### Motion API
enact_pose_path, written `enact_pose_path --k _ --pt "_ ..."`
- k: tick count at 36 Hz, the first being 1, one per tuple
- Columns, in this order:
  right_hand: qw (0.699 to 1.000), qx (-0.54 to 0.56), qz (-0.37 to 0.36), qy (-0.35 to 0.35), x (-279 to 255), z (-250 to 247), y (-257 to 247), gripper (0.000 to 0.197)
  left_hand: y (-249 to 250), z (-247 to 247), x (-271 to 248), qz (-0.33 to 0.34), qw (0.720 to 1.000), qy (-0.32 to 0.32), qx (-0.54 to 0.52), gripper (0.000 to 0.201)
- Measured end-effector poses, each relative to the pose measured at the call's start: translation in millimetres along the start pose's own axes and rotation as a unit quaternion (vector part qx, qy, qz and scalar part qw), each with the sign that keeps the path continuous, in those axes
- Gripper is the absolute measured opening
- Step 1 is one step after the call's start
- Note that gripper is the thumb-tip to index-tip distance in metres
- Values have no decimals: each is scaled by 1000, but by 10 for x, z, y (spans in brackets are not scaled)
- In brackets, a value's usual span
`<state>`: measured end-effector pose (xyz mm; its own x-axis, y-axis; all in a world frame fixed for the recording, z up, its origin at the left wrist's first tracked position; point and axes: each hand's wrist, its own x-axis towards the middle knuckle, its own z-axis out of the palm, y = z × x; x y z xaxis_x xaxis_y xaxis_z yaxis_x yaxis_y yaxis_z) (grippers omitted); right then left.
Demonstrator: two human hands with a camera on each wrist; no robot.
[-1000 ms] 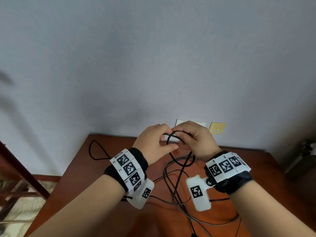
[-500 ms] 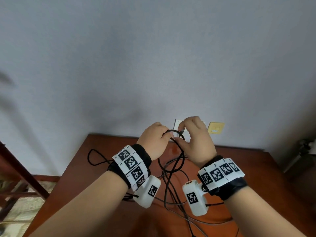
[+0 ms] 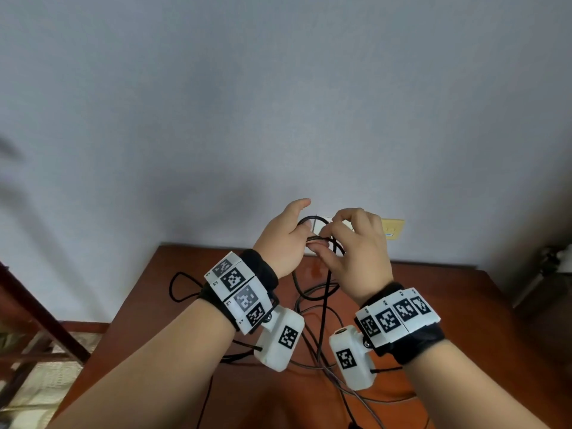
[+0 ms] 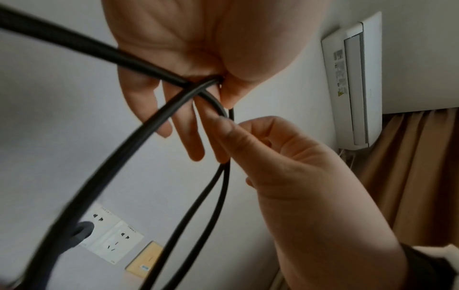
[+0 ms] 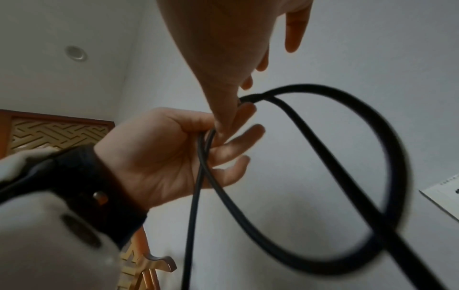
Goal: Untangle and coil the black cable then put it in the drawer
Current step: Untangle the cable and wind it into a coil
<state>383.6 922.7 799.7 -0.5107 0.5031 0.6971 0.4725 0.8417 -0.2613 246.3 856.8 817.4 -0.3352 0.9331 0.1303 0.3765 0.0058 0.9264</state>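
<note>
The black cable point(image 3: 325, 292) forms a small loop between both hands, held up above the brown table point(image 3: 464, 320); its remaining length hangs down and lies in loose tangled curves on the tabletop. My left hand point(image 3: 283, 239) clamps two crossing strands point(image 4: 139, 133) between thumb and fingers, with the fingers fairly straight. My right hand point(image 3: 356, 252) pinches the loop point(image 5: 372, 121) with thumb and forefinger right beside the left fingers point(image 5: 248, 129). No drawer is in view.
White wall sockets point(image 4: 109, 235) and a yellow plate point(image 3: 392, 228) sit on the wall just behind the hands. A wooden chair point(image 3: 37, 320) stands left of the table. Thin wrist-camera leads cross the tabletop. An air conditioner point(image 4: 355, 78) hangs above a curtain on the right.
Both hands have risen and moved toward the wall with the cable. The left thumb has lifted and the right fingers have shifted along the loop.
</note>
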Motion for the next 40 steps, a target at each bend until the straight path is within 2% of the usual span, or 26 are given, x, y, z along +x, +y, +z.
enact_pose_path --k 6,11,13,18,22,25,27,29,31,34,35,37,40 --pt "997 -52 -47 -23 69 -10 -51 29 41 25 -16 -33 997 -27 -67 50" --pt "996 -72 -55 -21 55 10 14 19 63 19 -6 -38 992 -38 -112 35" --pt "998 -58 -37 -7 42 13 49 22 72 14 -6 -29 995 -43 -85 33" --pt "991 56 105 54 90 -57 243 30 -120 -146 66 -46 998 -12 -43 30" --pt "965 113 229 66 154 -104 437 30 -291 -278 106 -37 999 24 -25 33" --pt "928 190 313 69 187 -96 547 30 -352 -345 134 -29 999 27 -24 32" --pt "909 218 348 68 187 -66 582 31 -370 -384 153 -27 999 29 -22 30" --pt "905 216 360 67 177 -33 614 32 -392 -416 186 -26 999 38 -12 28" --pt "915 183 357 51 178 0 639 31 -409 -436 227 -28 998 51 -12 27" --pt "954 66 293 8 187 23 612 12 -374 -417 262 -26 998 57 -19 24" --pt "964 33 264 -3 185 16 566 22 -343 -403 262 -20 998 51 -2 23" --pt "982 2 189 -7 201 7 450 40 -294 -370 263 -8 999 30 44 24" --pt "999 10 28 -11 250 7 196 34 -241 -296 276 13 996 0 90 30"
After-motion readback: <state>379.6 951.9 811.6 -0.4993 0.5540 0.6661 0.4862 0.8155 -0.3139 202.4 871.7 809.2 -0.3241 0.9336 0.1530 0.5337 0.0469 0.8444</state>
